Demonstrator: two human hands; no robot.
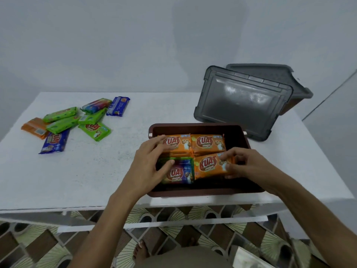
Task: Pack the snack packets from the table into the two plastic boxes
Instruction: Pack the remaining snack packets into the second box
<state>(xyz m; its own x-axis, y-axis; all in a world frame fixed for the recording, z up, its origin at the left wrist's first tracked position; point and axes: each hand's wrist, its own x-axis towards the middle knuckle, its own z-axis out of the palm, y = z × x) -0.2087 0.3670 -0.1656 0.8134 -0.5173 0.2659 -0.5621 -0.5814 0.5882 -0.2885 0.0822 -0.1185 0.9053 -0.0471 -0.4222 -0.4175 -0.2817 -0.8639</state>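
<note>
Snack packets, packed: four flat foil packets lie face up in the open brown rectangular plastic box [199, 127] at the near edge of the white worktop [96, 171] — two orange packets [208, 143] side by side at the far row, a purple-and-green packet [180, 174] near left, an orange packet [209, 166] near right.
Left hand [149, 167]: fingers spread, not gripping; fingertips rest on the far-left orange packet, thumb on the purple-and-green packet.
Right hand [241, 164]: fingers and thumb pinch the right end of the near-right orange packet.
Snack packets, loose: a heap of green, blue and orange packets [73, 120] lies on the worktop's far left, well apart from both hands.
Grey plastic lid [241, 101]: tilted, just behind the brown box, leaning on the second box.
Second box [286, 82]: grey lid on top, tipped against the wall at the far right; contents cannot be told.
</note>
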